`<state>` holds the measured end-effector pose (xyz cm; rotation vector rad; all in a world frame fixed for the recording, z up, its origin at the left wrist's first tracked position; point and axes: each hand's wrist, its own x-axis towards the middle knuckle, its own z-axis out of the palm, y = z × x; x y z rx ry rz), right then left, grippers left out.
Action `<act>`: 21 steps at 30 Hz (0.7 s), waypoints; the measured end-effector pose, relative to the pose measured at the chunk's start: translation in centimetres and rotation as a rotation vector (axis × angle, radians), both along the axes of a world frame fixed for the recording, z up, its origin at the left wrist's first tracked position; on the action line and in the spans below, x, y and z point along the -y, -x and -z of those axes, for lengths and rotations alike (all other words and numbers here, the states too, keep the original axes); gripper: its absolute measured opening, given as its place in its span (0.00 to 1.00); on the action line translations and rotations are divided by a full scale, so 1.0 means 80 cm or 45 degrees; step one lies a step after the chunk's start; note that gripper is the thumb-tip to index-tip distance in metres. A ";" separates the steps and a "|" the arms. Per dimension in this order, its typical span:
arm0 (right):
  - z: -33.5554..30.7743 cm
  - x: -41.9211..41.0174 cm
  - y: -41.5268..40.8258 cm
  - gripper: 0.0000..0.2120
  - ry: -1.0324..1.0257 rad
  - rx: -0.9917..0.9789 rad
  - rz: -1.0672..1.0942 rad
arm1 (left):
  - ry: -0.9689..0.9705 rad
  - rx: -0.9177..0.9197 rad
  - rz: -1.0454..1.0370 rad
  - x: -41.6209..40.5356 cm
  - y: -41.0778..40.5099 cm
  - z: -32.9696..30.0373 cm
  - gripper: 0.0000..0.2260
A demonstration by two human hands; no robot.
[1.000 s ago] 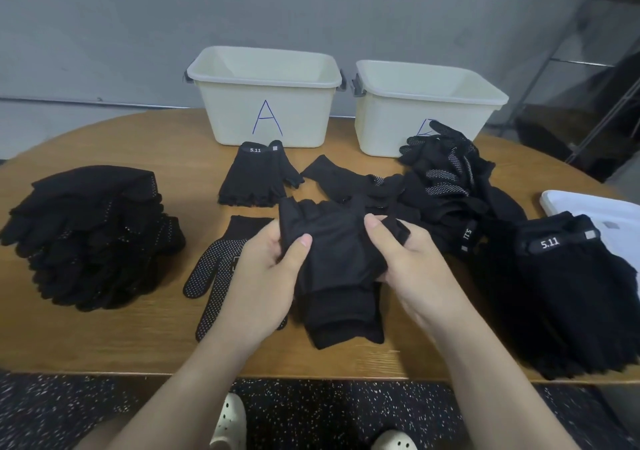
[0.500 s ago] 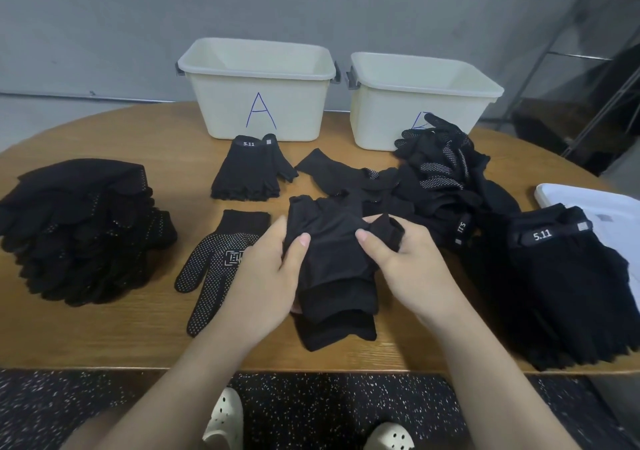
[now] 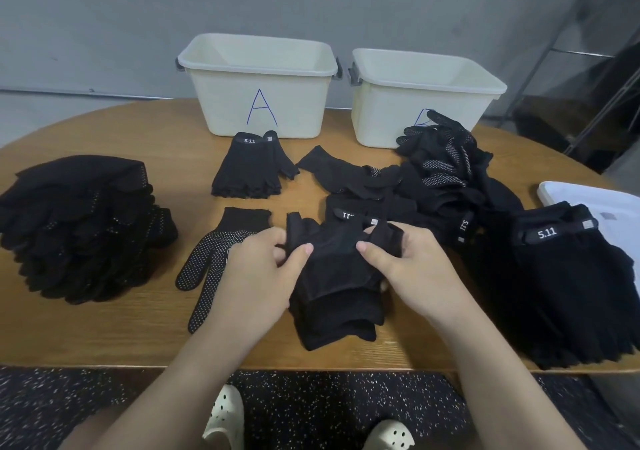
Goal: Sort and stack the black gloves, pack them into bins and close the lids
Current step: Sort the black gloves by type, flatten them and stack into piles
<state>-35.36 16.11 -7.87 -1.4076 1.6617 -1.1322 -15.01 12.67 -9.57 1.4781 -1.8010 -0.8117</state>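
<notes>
Both hands, left hand (image 3: pixel 258 269) and right hand (image 3: pixel 408 264), have their fingers (image 3: pixel 300 250) curled, pinching a plain black fabric glove (image 3: pixel 334 276) atop a small stack on the wooden surface (image 3: pixel 104 332). Left of the fingers lies a dotted black knit glove (image 3: pixel 221 262); beyond them, two cream plastic bins (image 3: pixel 259 86) stand open.

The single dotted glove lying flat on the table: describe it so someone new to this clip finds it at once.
Start at the bin marked A at the back of the table. Come toward the near edge, past the fingerless 5.11 gloves, to the dotted glove just outside the left hand. It lies alone, white grip dots up, cuff pointing at the bins.
</notes>
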 end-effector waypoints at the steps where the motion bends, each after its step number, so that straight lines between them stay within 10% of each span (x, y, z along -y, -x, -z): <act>1: 0.001 0.000 0.000 0.04 -0.011 -0.039 0.007 | 0.043 0.039 -0.035 0.000 0.000 0.000 0.11; 12: 0.011 -0.008 0.027 0.04 0.001 -0.121 0.017 | 0.437 0.434 0.305 -0.026 0.003 0.011 0.19; 17: -0.006 -0.030 0.010 0.14 0.460 -0.735 0.036 | 0.287 0.715 0.490 -0.025 0.002 0.023 0.36; 21: 0.003 -0.038 -0.018 0.22 0.287 -0.974 -0.313 | 0.298 0.841 0.513 -0.029 -0.001 0.023 0.35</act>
